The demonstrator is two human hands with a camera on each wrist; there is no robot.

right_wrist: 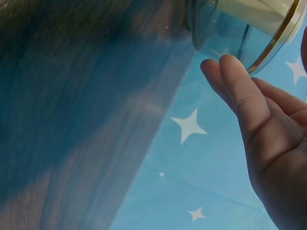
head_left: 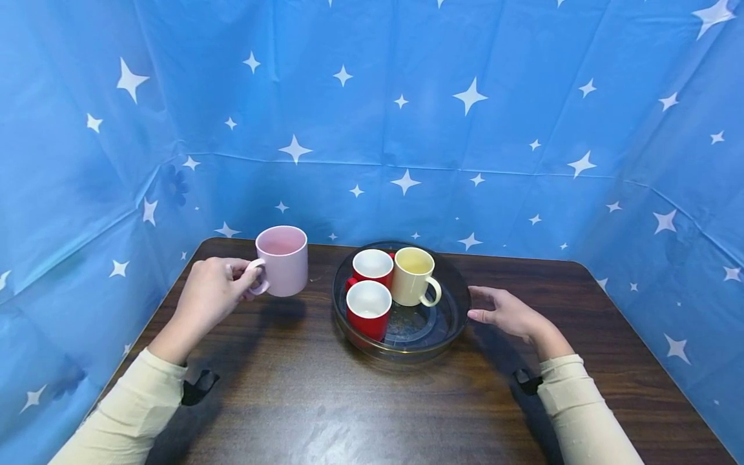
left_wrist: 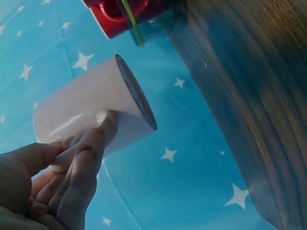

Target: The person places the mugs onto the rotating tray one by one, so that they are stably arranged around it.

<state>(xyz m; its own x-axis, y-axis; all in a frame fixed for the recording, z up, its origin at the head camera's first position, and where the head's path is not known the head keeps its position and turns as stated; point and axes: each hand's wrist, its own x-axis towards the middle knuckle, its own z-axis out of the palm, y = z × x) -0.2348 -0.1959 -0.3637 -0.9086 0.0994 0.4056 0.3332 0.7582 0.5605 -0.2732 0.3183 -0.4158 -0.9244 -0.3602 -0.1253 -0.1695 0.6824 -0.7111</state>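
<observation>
My left hand (head_left: 215,290) pinches the handle of a pink mug (head_left: 285,265), holding it upright above the table, left of a round glass bowl (head_left: 401,352). In the left wrist view the mug (left_wrist: 86,103) shows its side and base, with thumb and fingers at the handle. Inside the bowl stand two red mugs (head_left: 369,313) with white insides and a cream mug (head_left: 411,281), its handle toward the right. My right hand (head_left: 506,313) is at the bowl's right side, fingers extended with the tips right at the rim. The right wrist view shows those fingers (right_wrist: 242,91) beside the glass.
A dark wooden table (head_left: 325,400) carries the bowl near its back edge. Blue cloth (head_left: 372,116) with white stars hangs behind and on both sides. Black straps (head_left: 199,386) show at both wrists.
</observation>
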